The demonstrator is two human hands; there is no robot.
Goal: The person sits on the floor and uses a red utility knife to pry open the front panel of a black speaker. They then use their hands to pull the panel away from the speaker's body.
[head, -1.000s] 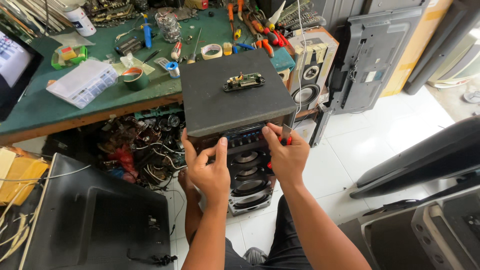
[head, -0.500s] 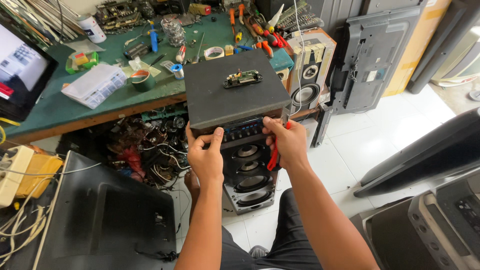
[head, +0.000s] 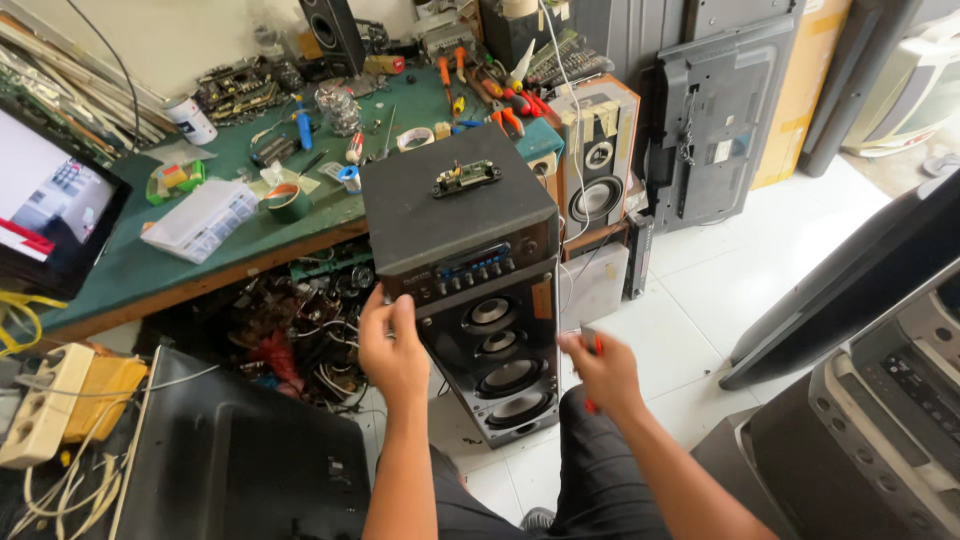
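The left hand (head: 392, 350) is cupped against the left front edge of the tall black tower speaker (head: 470, 270), fingers bent onto its side just below the strip of control knobs. The right hand (head: 600, 372) is off the cabinet, a little out from its right front edge, and is closed around a red-handled tool (head: 594, 352) whose tip I cannot make out. The hands are apart, one on each side of the speaker front.

The speaker stands on the white tiled floor (head: 700, 300), its back near the front edge of the green workbench (head: 130, 270). A small circuit board (head: 466, 178) lies loose near the middle of the speaker's flat top.

The likely trouble: with one hand only steadying a tall, narrow cabinet, a pull or tilt could tip it, and the loose board would slide off the top. The tool could also scrape the speaker cones if the right hand swings in carelessly.

Room is tight on the left, where a dark flat panel (head: 230, 460) lies and tangled wires (head: 290, 340) fill the space under the bench. A wooden speaker (head: 595, 160) stands just behind on the right. The open tiles to the right front give the freest space.
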